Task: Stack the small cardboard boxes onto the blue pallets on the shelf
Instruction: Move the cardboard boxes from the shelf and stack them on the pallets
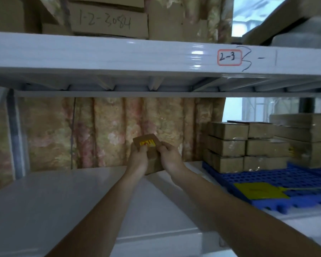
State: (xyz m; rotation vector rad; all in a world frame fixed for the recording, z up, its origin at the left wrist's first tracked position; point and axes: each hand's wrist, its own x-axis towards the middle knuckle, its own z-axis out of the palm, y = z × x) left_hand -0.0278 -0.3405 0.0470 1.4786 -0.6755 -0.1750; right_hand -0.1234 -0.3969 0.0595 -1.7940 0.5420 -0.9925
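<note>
small box (147, 145) | held up over the bare white shelf (44, 197), tilted, labelled face toward the camera | left hand (138, 156) and right hand (168, 156) both clamp it from its sides | blue pallet (278, 180) with stacked boxes (248, 147) lies to the right, nearer the right hand

Small brown box (150, 145) with yellow sticker, tilted, above white shelf (44, 201), left of blue pallet (285, 184). Brown box stacks (245, 145) three high on pallet's back.
</note>
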